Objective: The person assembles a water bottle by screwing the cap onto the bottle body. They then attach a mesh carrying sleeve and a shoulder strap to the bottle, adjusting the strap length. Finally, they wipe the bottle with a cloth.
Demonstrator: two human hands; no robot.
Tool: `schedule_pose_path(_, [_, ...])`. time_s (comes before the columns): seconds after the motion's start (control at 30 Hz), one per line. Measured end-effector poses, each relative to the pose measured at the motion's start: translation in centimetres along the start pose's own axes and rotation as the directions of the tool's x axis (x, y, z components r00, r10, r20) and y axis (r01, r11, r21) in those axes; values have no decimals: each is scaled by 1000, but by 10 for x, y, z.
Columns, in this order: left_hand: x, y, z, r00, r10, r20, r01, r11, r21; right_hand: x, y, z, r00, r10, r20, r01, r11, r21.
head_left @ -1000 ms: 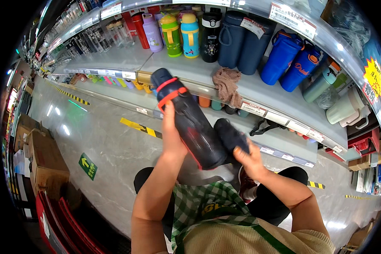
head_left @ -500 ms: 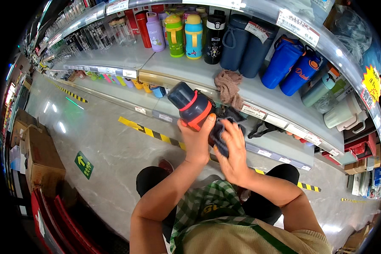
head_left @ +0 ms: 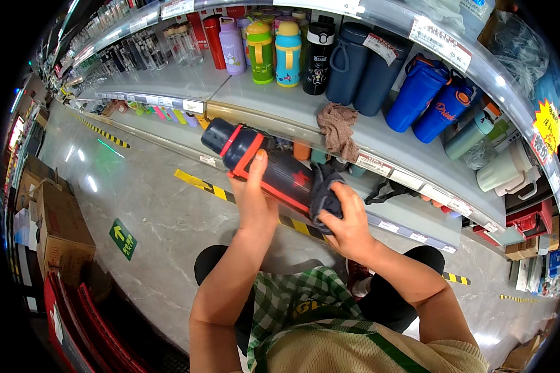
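Observation:
A large dark water bottle [head_left: 280, 178] with red-orange trim lies tilted across my hands, its capped end up and to the left. My left hand [head_left: 253, 198] grips it near the neck, thumb over the red band. Around the bottle's base my right hand [head_left: 348, 219] presses a dark grey cloth [head_left: 327, 197], fingers closed on it. Just beyond, a brown cloth [head_left: 337, 127] lies crumpled over the shelf's front edge. Part of the lower shelf is hidden behind the bottle and hands.
Drink bottles, including a green one [head_left: 259, 53] and a blue tumbler [head_left: 417, 92], stand along the shelf [head_left: 255, 99]. Glass jars [head_left: 183, 45] are at the far left. Cardboard boxes [head_left: 62, 217] and a red crate [head_left: 68, 317] sit on the floor at left.
The bottle has moved left and now shows more of its length. My left hand has shifted left with it, and the right hand with the grey cloth is now at the base.

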State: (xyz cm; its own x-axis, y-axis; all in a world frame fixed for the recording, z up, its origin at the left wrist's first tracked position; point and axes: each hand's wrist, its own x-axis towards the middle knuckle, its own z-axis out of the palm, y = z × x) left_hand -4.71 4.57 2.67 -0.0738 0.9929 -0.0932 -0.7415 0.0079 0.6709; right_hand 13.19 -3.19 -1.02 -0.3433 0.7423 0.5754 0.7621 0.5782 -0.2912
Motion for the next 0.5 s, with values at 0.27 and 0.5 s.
schedule_pose_path(0.27, [1, -3, -3, 998, -10, 56, 12, 999, -37, 0, 10, 7, 660, 682, 315, -429, -2, 903])
schedule_pose_path(0.5, [-6, -8, 9, 995, 74, 66, -75, 997, 14, 14, 0, -2, 462, 319, 828, -541, -638, 547])
